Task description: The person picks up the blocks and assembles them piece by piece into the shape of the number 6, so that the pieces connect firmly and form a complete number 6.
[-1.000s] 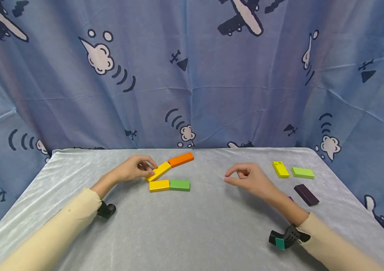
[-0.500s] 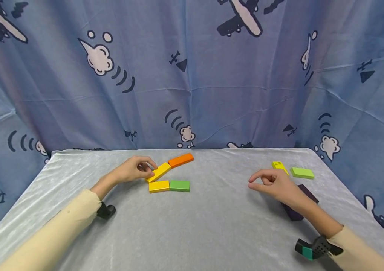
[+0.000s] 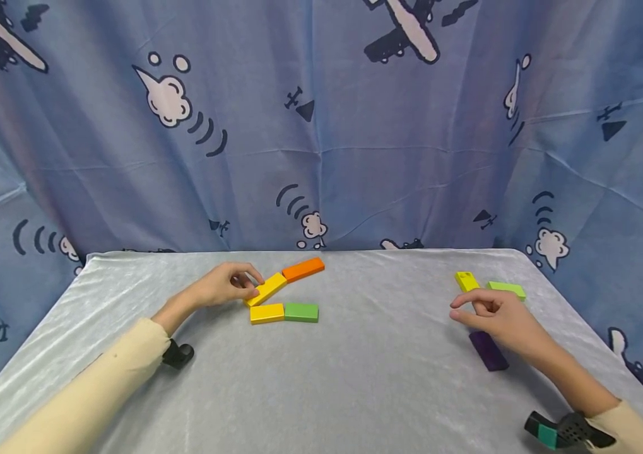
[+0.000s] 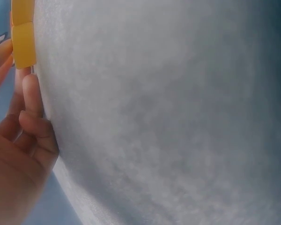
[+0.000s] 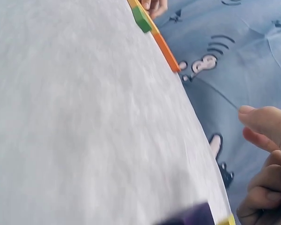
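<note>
My left hand point(image 3: 221, 282) pinches the near end of a yellow block point(image 3: 269, 289) lying aslant on the table. An orange block point(image 3: 304, 269) continues its line, end to end. Just in front lie a second yellow block point(image 3: 267, 313) and a green block point(image 3: 301, 313), also end to end. Over on the right, my right hand point(image 3: 503, 315) hovers with loosely curved fingers, thumb and forefinger slightly apart, holding nothing. Below it is a dark purple block point(image 3: 488, 351); beyond its fingertips lie a bright yellow block point(image 3: 466, 281) and a light green block point(image 3: 507, 289), both partly covered.
A pale grey cloth covers the table point(image 3: 355, 378). Behind its far edge hangs a blue curtain point(image 3: 412, 157) printed with planes and clouds. The right hand and forearm hide a dark brown block seen earlier. Each wrist wears a black camera mount.
My right hand has moved right, from mid-table to over the right-hand blocks, uncovering the purple block and covering the dark brown one. The left hand has stayed on the yellow block.
</note>
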Available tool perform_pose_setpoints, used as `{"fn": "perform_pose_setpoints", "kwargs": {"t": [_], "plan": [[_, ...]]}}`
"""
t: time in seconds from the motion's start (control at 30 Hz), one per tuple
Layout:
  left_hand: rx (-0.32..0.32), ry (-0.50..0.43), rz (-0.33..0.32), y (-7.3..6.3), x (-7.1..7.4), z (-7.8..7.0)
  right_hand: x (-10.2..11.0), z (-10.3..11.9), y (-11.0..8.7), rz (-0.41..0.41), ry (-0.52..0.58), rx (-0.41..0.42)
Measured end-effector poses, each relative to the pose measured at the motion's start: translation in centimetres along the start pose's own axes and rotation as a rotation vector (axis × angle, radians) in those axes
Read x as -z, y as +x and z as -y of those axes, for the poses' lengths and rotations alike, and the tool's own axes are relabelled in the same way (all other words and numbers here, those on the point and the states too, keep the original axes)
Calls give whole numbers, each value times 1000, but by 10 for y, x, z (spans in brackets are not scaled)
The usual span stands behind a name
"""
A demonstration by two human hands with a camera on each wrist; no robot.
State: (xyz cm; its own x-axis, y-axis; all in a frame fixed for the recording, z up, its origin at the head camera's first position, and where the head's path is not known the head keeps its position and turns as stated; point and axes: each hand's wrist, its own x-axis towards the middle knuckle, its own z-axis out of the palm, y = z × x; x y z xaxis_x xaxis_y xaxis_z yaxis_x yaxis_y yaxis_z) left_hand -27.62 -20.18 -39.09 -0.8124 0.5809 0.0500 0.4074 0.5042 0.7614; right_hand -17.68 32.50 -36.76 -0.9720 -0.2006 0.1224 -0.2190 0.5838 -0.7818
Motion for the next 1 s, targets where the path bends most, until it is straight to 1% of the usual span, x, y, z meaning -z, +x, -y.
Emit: {"fn": "perform_pose_setpoints", "kwargs": {"t": [0.07, 0.17, 0.27, 0.37, 0.47, 0.57, 0.77, 0.87, 1.0], "plan": [[0, -3, 2, 0, 0, 0, 7, -6, -5, -3, -27, 7], [3, -1, 4, 0, 1, -1, 17, -17, -13, 14, -56, 11], [7, 1, 5, 0, 1, -2, 26, -27, -21, 48, -79, 17], [11, 0, 4, 0, 1, -1, 34, -35, -29, 98, -64, 18], [12, -5, 4, 0, 0, 0, 39, -40, -37, 146, -18, 17], [9, -10, 2, 1, 0, 0, 42, -44, -43, 184, 17, 26], [16, -22, -6, 0, -1, 1, 42, -52, -50, 237, 23, 19], [18, -27, -4, 1, -1, 1, 41, -55, -52, 243, 21, 0], [17, -27, 0, 1, -1, 1, 41, -55, -54, 238, -2, -46]]}}
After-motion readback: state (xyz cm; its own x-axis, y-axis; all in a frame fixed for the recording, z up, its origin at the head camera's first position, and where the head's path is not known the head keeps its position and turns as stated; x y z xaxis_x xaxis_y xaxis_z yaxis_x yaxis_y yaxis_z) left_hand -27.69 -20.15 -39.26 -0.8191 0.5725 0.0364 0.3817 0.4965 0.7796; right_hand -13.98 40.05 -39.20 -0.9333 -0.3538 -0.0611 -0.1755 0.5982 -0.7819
